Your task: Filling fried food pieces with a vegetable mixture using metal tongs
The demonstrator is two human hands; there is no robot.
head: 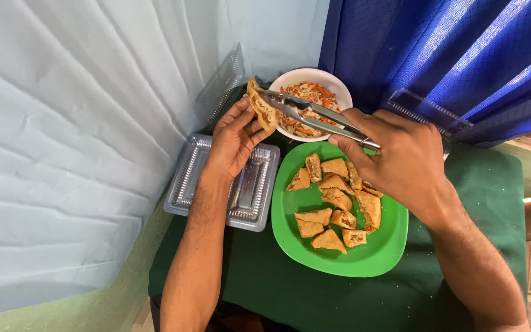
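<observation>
While the right hand (401,157) squeezes a pair of metal tongs (311,114), the tips of the tongs pinch a folded fried pastry (260,103) up in the air, just over the near-left edge of a white bowl (296,77). So the right hand is closed tight round the tong handles. The left hand (235,138) is up next to the pastry w/ its fingers mostly open and bent a bit; the fingertips touch the pastry's lower side, like a soft cup, not a grip.

The white bowl is full of thin veg strips, orange and pale, and it sits at the back of the table by the blue curtain (437,55).

Right under the right hand is a round green plate (376,255). It has lots of small fried pastry pieces (333,206) on it, cut open so brown filling shows. They lie close together, some touching, mostly on the plate's left and middle part.

Left of the plate, touching its edge, is an open clear plastic box (192,178), and the left wrist is over it. Its clear lid (222,80) stands up at the back, against the pale wall (62,154).

All of it sits on a dark green cloth (474,184) over the small table. Another clear plastic lid (422,107) pokes out behind the right hand, near the curtain.
</observation>
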